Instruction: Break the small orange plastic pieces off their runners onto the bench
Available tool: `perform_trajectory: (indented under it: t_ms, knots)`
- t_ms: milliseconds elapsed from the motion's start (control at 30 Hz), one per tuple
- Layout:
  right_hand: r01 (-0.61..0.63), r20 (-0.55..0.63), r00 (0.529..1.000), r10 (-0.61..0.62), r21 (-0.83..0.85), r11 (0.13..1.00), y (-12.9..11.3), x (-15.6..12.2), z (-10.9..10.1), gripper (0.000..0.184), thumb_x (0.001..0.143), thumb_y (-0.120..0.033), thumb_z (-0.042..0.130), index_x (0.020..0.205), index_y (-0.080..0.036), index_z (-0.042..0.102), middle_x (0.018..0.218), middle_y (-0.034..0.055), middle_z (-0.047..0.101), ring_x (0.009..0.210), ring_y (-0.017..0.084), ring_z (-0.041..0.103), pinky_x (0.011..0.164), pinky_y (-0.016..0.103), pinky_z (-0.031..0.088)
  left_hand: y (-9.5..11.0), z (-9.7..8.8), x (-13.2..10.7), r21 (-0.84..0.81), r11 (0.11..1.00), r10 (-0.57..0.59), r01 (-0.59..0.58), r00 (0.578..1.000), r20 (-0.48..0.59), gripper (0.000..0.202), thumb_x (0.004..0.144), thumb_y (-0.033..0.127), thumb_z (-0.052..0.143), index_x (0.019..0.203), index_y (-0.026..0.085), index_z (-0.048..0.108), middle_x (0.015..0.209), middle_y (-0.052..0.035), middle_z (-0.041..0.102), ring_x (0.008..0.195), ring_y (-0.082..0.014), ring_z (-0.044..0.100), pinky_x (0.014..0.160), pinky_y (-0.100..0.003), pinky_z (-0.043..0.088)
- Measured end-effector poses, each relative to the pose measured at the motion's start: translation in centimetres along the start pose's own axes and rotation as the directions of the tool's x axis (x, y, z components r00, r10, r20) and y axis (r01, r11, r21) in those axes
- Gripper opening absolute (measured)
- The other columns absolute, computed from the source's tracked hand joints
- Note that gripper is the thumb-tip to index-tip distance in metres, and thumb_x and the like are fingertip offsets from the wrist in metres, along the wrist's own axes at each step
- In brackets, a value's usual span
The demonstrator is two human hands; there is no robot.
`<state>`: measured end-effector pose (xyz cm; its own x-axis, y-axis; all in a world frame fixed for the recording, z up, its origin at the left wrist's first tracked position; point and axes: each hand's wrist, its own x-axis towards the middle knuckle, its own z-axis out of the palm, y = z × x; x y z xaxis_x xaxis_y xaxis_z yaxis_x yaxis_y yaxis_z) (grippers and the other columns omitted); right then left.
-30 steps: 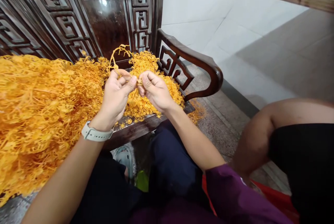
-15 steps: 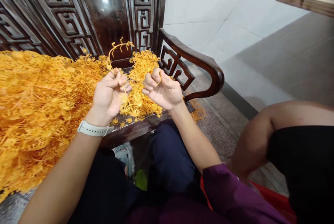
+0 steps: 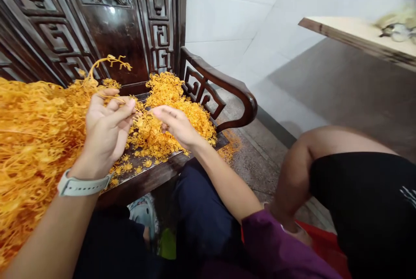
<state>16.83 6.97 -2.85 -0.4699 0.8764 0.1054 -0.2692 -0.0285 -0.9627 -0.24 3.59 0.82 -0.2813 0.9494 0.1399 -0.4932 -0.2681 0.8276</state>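
Observation:
A yellow-orange plastic stem [image 3: 103, 59] with short side twigs curves up out of my left hand [image 3: 107, 127], whose fingers are closed on it. My right hand [image 3: 177, 125] is closed too, thumb and forefinger together just right of the left fingertips. Thin yellow strands run between the two hands; what sits in the right fingertips is too small and partly hidden to make out. Below and behind the hands lies a heap of small yellow spiky pieces [image 3: 198, 116] on the dark wooden bench [image 3: 143, 183]. A much larger pile of yellow branched stems [image 3: 35, 140] rises at the left.
The carved bench back [image 3: 113, 32] and curved armrest [image 3: 240, 97] bound the work behind and to the right. Yellow bits [image 3: 231, 144] lie on the floor. Another person's bent leg [image 3: 295, 170] is at the right, below a wooden board [image 3: 351, 36].
The view has swung right, so bench and hands appear further left. My right hand has turned, its fingertips now pointing left towards the left hand. The stem stays in my left hand.

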Motion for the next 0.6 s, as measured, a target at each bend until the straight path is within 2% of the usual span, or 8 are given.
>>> perform_trajectory:
  t_ms: [100, 200, 233, 300, 400, 500, 600]
  knots:
    - [0.132, 0.012, 0.991, -0.132, -0.14, 0.981, 0.3, 0.0, 0.3, 0.047, 0.089, -0.065, 0.079, 0.087, -0.021, 0.064, 0.082, -0.0016, 0.055, 0.075, 0.013, 0.045, 0.065, 0.027, 0.037, -0.2, 0.5, -0.2, -0.012, 1.0, 0.012, -0.012, 1.0, -0.018, 0.037, 0.078, -0.005, 0.076, 0.098, 0.024, 0.064, 0.085, 0.0006, 0.071, 0.077, -0.0116, 0.065, 0.071, -0.019, 0.055]
    - [0.18, -0.059, 0.98, -0.188, -0.13, 0.975, 1.1, 0.6, 0.1, 0.047, 0.094, -0.066, 0.073, 0.085, -0.021, 0.06, 0.073, -0.0043, 0.047, 0.069, 0.012, 0.041, 0.062, 0.027, 0.035, -0.1, 1.2, -0.8, -0.043, 0.999, -0.01, 0.006, 0.997, -0.081, 0.026, 0.089, -0.001, 0.068, 0.093, 0.023, 0.062, 0.076, 0.0018, 0.064, 0.078, -0.014, 0.064, 0.069, -0.022, 0.055]
    - [0.178, -0.079, 0.979, -0.187, -0.11, 0.978, 1.4, 0.8, 0.0, 0.047, 0.093, -0.065, 0.074, 0.084, -0.021, 0.058, 0.072, -0.0048, 0.046, 0.066, 0.011, 0.04, 0.061, 0.027, 0.034, -0.1, 1.5, -1.0, -0.054, 0.998, -0.036, 0.032, 0.997, -0.074, 0.021, 0.096, 0.003, 0.063, 0.09, 0.023, 0.06, 0.07, 0.0017, 0.059, 0.076, -0.0153, 0.063, 0.069, -0.024, 0.055]
    - [0.149, -0.112, 0.982, -0.153, -0.043, 0.988, 1.7, 1.2, -0.2, 0.045, 0.093, -0.061, 0.075, 0.082, -0.022, 0.056, 0.071, -0.0055, 0.046, 0.062, 0.01, 0.038, 0.058, 0.026, 0.032, 0.0, 2.1, -1.5, -0.057, 0.995, -0.089, 0.088, 0.996, -0.012, 0.026, 0.107, 0.009, 0.05, 0.086, 0.022, 0.06, 0.059, 0.0021, 0.048, 0.064, -0.0161, 0.058, 0.068, -0.027, 0.054]
    - [0.086, -0.142, 0.987, -0.077, 0.056, 0.995, 1.7, 1.5, 0.1, 0.034, 0.1, -0.044, 0.071, 0.08, -0.021, 0.056, 0.068, -0.006, 0.045, 0.059, 0.01, 0.036, 0.057, 0.025, 0.032, -0.1, 2.7, -1.9, -0.061, 0.988, -0.136, 0.139, 0.99, 0.044, 0.037, 0.113, 0.015, 0.04, 0.082, 0.021, 0.06, 0.049, 0.0058, 0.027, 0.047, -0.0127, 0.036, 0.059, -0.024, 0.046]
    - [0.053, -0.19, 0.981, -0.034, 0.098, 0.994, 1.8, 1.6, 1.1, 0.03, 0.104, -0.027, 0.065, 0.076, -0.02, 0.056, 0.066, -0.0058, 0.042, 0.059, 0.01, 0.034, 0.057, 0.025, 0.03, -0.4, 2.9, -1.8, -0.129, 0.969, -0.215, 0.212, 0.977, -0.012, 0.041, 0.113, 0.016, 0.04, 0.074, 0.02, 0.054, 0.049, 0.0068, 0.02, 0.042, -0.0096, 0.023, 0.048, -0.023, 0.029]
    - [0.028, -0.264, 0.964, 0.019, 0.173, 0.985, 2.2, 1.9, 2.5, 0.032, 0.105, -0.021, 0.063, 0.074, -0.019, 0.055, 0.067, -0.0053, 0.043, 0.06, 0.009, 0.033, 0.055, 0.024, 0.026, -0.5, 3.0, -1.3, -0.177, 0.957, -0.244, 0.228, 0.967, -0.076, 0.044, 0.111, 0.012, 0.034, 0.069, 0.019, 0.045, 0.049, 0.0068, 0.018, 0.04, -0.0085, 0.017, 0.045, -0.023, 0.022]
